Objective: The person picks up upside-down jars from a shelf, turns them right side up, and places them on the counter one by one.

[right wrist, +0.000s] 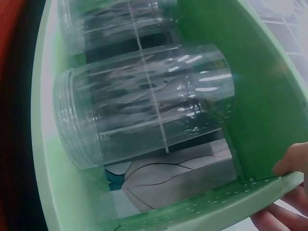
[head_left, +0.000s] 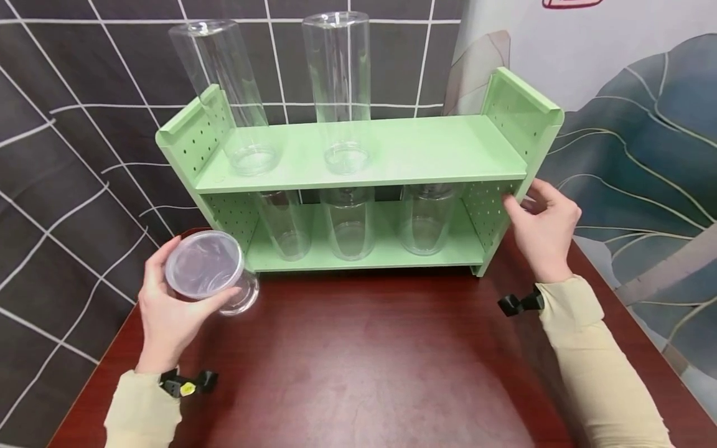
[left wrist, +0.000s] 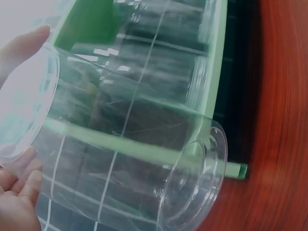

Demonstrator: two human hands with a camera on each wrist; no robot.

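Observation:
My left hand (head_left: 168,305) grips a clear plastic jar (head_left: 210,270) tilted toward me, just above the red-brown table at the shelf's front left corner. The same jar (left wrist: 130,154) fills the left wrist view, with my fingers (left wrist: 19,192) curled round its wide end. My right hand (head_left: 543,227) holds the perforated right side panel of the light green two-tier shelf (head_left: 392,155); its fingertips (right wrist: 291,161) show on the panel edge. Two tall clear jars (head_left: 338,87) stand on the top tier. Three more clear jars (head_left: 350,221) stand on the lower tier.
The shelf stands at the back of a red-brown table (head_left: 358,361). A dark tiled wall (head_left: 67,124) rises behind on the left and a leaf-patterned backdrop (head_left: 644,124) on the right. The right half of the top tier (head_left: 448,146) is bare.

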